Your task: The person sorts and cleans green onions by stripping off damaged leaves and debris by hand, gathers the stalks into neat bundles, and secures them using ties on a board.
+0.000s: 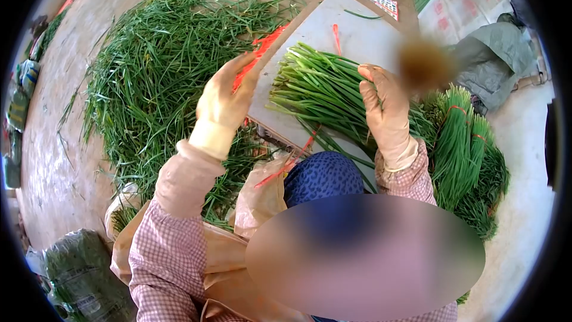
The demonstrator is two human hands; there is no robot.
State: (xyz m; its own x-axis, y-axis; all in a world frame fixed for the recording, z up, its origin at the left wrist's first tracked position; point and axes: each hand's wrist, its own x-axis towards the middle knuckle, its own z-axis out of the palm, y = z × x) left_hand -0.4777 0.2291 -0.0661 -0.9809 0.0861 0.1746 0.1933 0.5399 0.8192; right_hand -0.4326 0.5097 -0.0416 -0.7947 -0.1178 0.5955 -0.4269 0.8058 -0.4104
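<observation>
A loose bunch of long green stalks with pale cut ends, looking like garlic chives [322, 83], lies across a grey board [310, 21]. My right hand [387, 110], in a pale glove, rests at the right side of the stalks, its fingers bent and apart, not wrapped round them. My left hand [223, 95], also gloved, is over the board's left edge with fingers stretched out beside a pile of red ties [262, 50]. Its fingertips partly overlap the ties, and I see nothing held. One red tie [336, 39] lies on the board above the bunch.
A big heap of loose green leaves [161, 65] covers the floor at left. Tied green bundles [459, 149] are stacked at right, below a grey plastic sheet [494, 59]. A filled plastic bag [83, 274] stands at lower left. Blue spotted cloth [325, 176] is near the board's lower edge.
</observation>
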